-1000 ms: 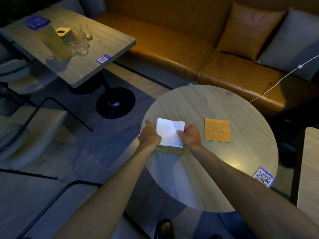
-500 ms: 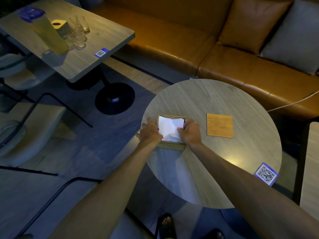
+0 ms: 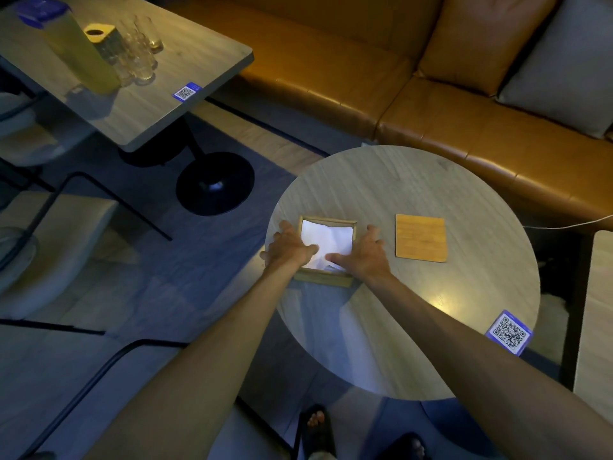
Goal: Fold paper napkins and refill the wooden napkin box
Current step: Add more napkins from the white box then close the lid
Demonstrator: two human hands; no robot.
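The wooden napkin box (image 3: 323,279) stands at the left edge of the round table (image 3: 398,180). White folded napkins (image 3: 333,237) lie inside it, slightly creased. My left hand (image 3: 288,248) rests over the box's left side with its thumb on the napkins. My right hand (image 3: 363,254) rests over the right side, its thumb also pressing the paper. Both hands lie flat with fingers spread and grip nothing. The box's flat wooden lid (image 3: 420,236) lies on the table to the right, apart from the box.
A QR sticker (image 3: 509,332) sits at the table's near right edge. An orange sofa (image 3: 331,78) with cushions runs behind. At the far left, another table (image 3: 139,104) holds a yellow pitcher (image 3: 79,58) and glasses (image 3: 139,61). Chairs stand on the left.
The napkins went from pinched above the box down into it. Both hands let go of the paper's edges and spread flat over the box sides.
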